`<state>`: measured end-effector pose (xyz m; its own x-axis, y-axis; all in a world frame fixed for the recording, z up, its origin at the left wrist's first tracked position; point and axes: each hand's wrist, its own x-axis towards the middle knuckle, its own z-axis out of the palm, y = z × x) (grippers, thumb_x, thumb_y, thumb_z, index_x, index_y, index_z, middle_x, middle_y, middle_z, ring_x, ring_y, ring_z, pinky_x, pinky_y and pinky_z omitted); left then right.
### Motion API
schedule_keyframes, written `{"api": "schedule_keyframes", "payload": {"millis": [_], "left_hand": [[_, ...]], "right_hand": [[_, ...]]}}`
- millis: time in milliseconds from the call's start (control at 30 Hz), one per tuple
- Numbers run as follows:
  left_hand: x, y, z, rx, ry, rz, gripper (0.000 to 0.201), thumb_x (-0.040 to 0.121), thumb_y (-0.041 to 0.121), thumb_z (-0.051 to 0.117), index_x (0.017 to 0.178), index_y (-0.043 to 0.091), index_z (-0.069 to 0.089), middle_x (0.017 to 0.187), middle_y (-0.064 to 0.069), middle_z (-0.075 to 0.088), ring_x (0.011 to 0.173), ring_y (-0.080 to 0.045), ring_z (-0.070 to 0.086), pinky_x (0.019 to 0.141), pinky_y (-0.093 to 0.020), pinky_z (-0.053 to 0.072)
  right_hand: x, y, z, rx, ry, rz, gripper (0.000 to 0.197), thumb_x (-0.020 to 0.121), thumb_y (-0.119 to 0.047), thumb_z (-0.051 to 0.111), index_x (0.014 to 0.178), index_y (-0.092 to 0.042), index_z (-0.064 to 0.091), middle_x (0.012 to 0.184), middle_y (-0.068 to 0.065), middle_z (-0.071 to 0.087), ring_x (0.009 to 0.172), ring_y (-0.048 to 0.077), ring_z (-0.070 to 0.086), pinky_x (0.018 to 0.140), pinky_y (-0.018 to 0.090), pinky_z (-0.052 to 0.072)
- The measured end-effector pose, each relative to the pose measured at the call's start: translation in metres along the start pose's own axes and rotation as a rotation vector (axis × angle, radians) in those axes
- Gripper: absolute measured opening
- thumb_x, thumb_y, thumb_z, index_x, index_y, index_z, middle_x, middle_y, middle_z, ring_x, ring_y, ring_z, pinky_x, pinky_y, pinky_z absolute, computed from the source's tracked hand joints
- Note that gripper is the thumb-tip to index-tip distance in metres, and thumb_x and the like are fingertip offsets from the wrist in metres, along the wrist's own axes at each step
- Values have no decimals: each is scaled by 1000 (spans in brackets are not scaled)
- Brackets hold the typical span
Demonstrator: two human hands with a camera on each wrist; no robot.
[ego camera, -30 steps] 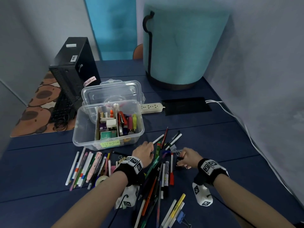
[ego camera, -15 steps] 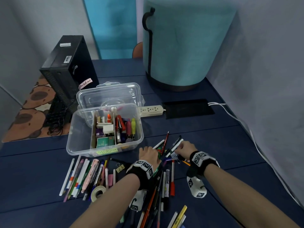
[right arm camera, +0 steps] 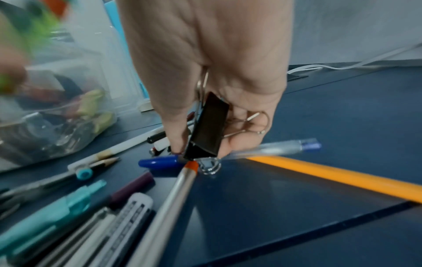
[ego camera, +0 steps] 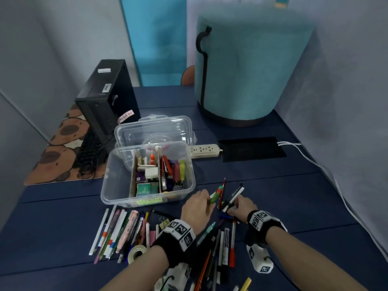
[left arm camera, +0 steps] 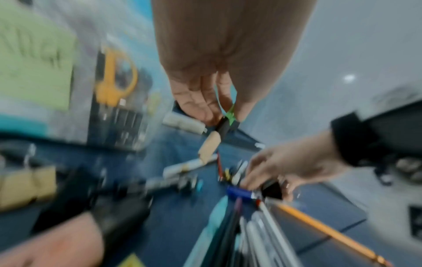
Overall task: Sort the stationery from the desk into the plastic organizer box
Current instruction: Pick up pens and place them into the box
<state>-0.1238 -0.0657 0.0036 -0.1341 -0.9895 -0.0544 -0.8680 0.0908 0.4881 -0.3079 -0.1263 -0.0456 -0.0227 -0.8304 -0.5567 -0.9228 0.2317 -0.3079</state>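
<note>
The plastic organizer box (ego camera: 147, 181) sat toward the desk's (ego camera: 294, 196) left edge; the left hand (ego camera: 197, 208) pinched a green pen (ego camera: 217, 195); the right hand (right arm camera: 205, 90) clamped a black binder clip (right arm camera: 206, 128), best lifted clear of the loose pens (ego camera: 117, 232) before turning boxward.

The left wrist view is smeared throughout: the green label (left arm camera: 34, 59) on the clear box (left arm camera: 109, 112) cannot be read, and what the left hand (left arm camera: 219, 59) pinches shows only as a green and black stub (left arm camera: 228, 121) past its fingertips. In the head view the pens (ego camera: 212, 267) nearest the person run off the lower edge, well in front of the box, and the left wrist covers several. The right hand (right arm camera: 205, 68) hides most of the black clip's (right arm camera: 209, 126) wire handles.
</note>
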Motion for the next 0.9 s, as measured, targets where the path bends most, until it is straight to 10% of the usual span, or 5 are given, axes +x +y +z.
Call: {"api": "schedule_keyframes", "payload": {"millis": [233,400,500,767,900], "left_hand": [[40,-21,-98,-163,326,-209,23,96,39,48,97,16,53,74,3,64,63,-15,62,60,-32,53],[88,-62,-118,-338,141,-512,19,92,28,57,80,15,59,78,-1,65,78,-22,66,75,-32,56],[108,-78,-109,-528,48,-606,24,83,30,61,96,11,67,92,-11,73,84,-28,70,80,-41,58],[122,-40,-97,-1,-78,-458,12,92,12,55,88,3,63,75,-3,57,78,-20,59,58,-22,46],[127,-38,-89,89,-145,-410,17,93,5,50,102,0,63,95,-10,66,94,-26,65,76,-28,52]], "right_hand": [[-10,-6,2,-126,100,-13,39,82,-33,58,115,-13,52,121,8,52,111,30,56,85,33,45],[-10,2,-9,19,105,-46,21,81,-39,61,88,-21,51,100,2,59,95,24,60,74,30,47],[-7,5,-11,152,115,-54,23,80,-35,65,70,-20,51,75,0,60,76,18,59,67,29,44],[-4,5,-13,307,79,-86,21,82,-28,67,83,-7,66,79,4,64,77,19,61,68,30,47],[-3,3,-17,396,99,-99,19,83,-26,65,95,-11,66,95,3,64,92,19,60,77,30,48]]}}
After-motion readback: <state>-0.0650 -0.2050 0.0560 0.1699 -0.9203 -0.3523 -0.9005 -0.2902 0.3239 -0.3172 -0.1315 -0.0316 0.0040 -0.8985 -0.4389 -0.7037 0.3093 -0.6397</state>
